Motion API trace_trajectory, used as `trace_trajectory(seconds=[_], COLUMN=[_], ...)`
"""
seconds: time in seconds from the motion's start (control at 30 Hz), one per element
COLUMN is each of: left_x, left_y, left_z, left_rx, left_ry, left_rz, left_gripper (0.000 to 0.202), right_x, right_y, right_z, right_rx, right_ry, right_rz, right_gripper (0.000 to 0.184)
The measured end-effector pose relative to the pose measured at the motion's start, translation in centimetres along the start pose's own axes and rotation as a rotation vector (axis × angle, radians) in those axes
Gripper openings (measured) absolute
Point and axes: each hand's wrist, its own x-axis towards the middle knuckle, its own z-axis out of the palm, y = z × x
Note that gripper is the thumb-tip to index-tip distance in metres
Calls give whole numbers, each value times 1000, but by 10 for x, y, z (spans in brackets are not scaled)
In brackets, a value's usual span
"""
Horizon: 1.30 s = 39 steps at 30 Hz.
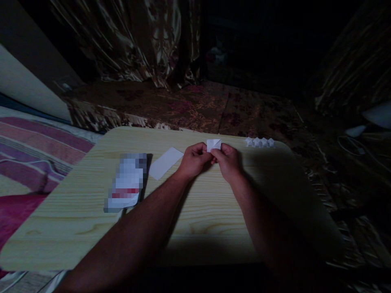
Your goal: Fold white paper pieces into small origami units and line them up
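Note:
Near the far edge of the wooden table, a small folded piece of white paper (213, 144) is pinched between my two hands. My left hand (196, 158) is closed on its left side, with the thumb at the lower edge. My right hand (226, 159) grips the right side, thumb pressed on the front. A diagonal crease shows on the paper's upper right. Just left of my left hand lies a flat white paper sheet (166, 163). Several small white folded paper shapes (259, 142) stand in a row at the far right of the table.
The light wood-grain table (207, 224) has rounded corners. A phone-like object (128, 183), blurred out by pixels, lies on its left part. A striped bed cover (30, 150) is at the left. Behind are dark curtains (159, 40), and a white cable (360, 146) lies at the right.

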Motion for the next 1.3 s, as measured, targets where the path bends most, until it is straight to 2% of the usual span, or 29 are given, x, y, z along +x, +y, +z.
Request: trace_trajectory(seconds=[0.33, 0.53, 0.77, 0.97, 1.3], left_x=[0, 1, -1, 2, 6], left_y=[-1, -4, -1, -4, -10], left_z=[3, 3, 3, -2, -4], left_rx=[-4, -61, 20, 99, 11], left_ry=[24, 62, 51, 150, 236], left_rz=[8, 6, 3, 28, 51], left_gripper=[17, 19, 17, 20, 21], right_x=[0, -2, 0, -1, -4], right_y=[1, 0, 4, 2, -3], right_z=[3, 2, 1, -3, 2], right_rx=[6, 29, 36, -53, -103], right_ry=[32, -17, -10, -50, -65], right_rz=[6, -4, -8, 5, 45], right_gripper=[13, 14, 11, 13, 17])
